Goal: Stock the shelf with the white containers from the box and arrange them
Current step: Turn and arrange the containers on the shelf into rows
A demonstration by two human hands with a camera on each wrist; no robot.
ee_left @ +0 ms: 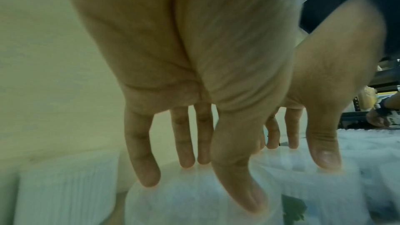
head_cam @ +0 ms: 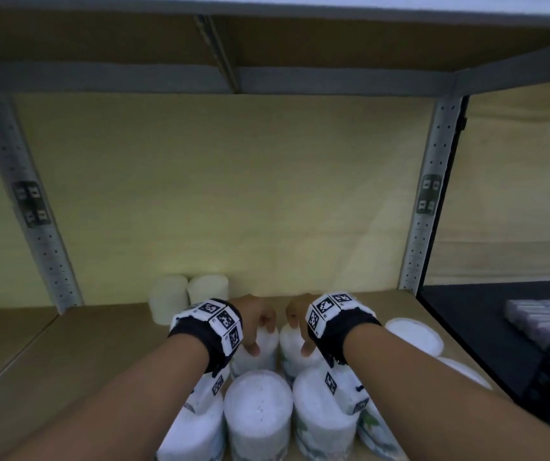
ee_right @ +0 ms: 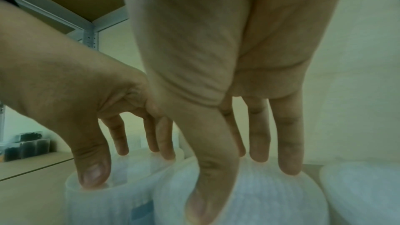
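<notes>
Two white containers stand side by side in the middle of the brown shelf (head_cam: 67,354). My left hand (head_cam: 260,337) grips the left container (head_cam: 260,359) from above, thumb on the near side and fingers over the far rim. My right hand (head_cam: 300,337) holds the right container (head_cam: 291,356) the same way. In the left wrist view my left hand (ee_left: 194,174) spans its container (ee_left: 184,206). In the right wrist view my right hand (ee_right: 242,177) spans its container (ee_right: 270,198), with the left container (ee_right: 103,204) beside it.
More white containers stand in front of my hands (head_cam: 258,414), two others at the back left (head_cam: 168,299), and others to the right (head_cam: 415,337). Grey uprights (head_cam: 423,207) frame the bay. A black bin (head_cam: 486,331) lies at the right.
</notes>
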